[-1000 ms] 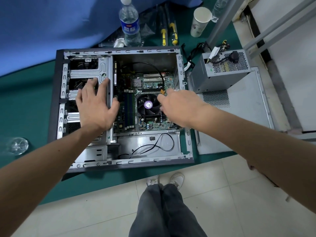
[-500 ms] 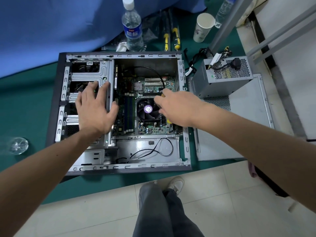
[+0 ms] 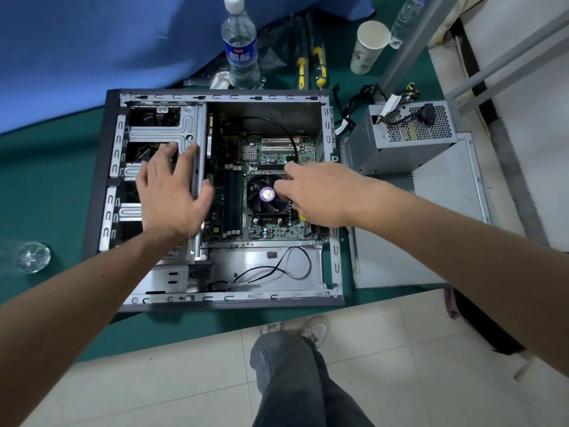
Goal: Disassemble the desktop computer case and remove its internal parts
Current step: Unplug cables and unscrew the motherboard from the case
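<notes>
The open computer case (image 3: pixel 215 97) lies on its side on green matting. Inside it are the motherboard (image 3: pixel 277 152) and the black CPU fan (image 3: pixel 261 195) with a purple sticker. My left hand (image 3: pixel 172 195) rests flat with spread fingers on the metal drive cage (image 3: pixel 163 131), thumb over its right edge. My right hand (image 3: pixel 323 192) reaches over the fan's right side, its fingers curled round a yellow-handled screwdriver (image 3: pixel 303 216), which is mostly hidden under the palm. The tool's tip is out of sight.
The removed power supply (image 3: pixel 406 134) with its cables sits on the detached side panel (image 3: pixel 446 211) to the right of the case. Behind the case stand a water bottle (image 3: pixel 240 53), a paper cup (image 3: pixel 369 47) and yellow-handled tools (image 3: pixel 318 66). My legs are below the case.
My right hand has moved left and down over the CPU fan. My left hand stays on the drive cage.
</notes>
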